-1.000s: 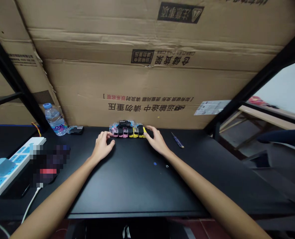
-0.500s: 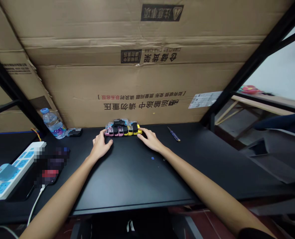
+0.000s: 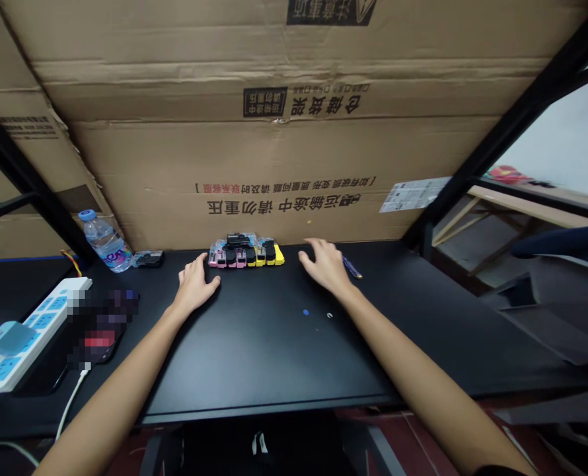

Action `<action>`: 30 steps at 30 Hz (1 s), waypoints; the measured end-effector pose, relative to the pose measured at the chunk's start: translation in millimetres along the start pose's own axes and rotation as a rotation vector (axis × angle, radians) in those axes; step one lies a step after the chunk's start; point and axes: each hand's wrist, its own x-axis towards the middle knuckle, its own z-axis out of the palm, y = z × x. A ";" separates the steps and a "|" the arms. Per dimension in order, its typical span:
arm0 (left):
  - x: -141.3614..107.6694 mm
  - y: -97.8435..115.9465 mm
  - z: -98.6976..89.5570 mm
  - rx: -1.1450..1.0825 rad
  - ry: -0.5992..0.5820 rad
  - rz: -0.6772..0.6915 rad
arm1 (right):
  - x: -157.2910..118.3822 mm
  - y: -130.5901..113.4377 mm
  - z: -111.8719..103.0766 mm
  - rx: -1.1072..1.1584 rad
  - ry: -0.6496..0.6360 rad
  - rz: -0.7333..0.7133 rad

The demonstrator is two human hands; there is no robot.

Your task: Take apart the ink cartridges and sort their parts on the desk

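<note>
A row of small pink, yellow and black plastic pieces (image 3: 247, 254) stands against the cardboard at the back of the table; their exact kind I cannot make out. One black, clear-topped piece lies on top of the row. Just left of it is my left hand (image 3: 193, 284), thumb and fingers apart, holding nothing. My right hand (image 3: 324, 264) is to the right of the row, apart from it, with fingers spread and nothing in them. Partly hidden behind that hand lies a slim screwdriver (image 3: 352, 267) with a blue handle.
A water bottle (image 3: 106, 241) and another black, clear piece (image 3: 148, 258) stand at the back left. Nearer are a phone (image 3: 106, 337) on a cable and a white power strip (image 3: 31, 337). A small blue bit (image 3: 306, 312) and a tiny ring (image 3: 330, 315) lie on the black table (image 3: 254, 363).
My right hand has let go of the row's right end and moved right, close to the screwdriver. My left hand has drawn slightly left, away from the row. The view has shifted a little.
</note>
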 end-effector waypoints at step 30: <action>8.2 -26.8 9.2 0.256 -0.046 0.023 | -16.6 -39.4 16.2 0.029 -0.287 -0.097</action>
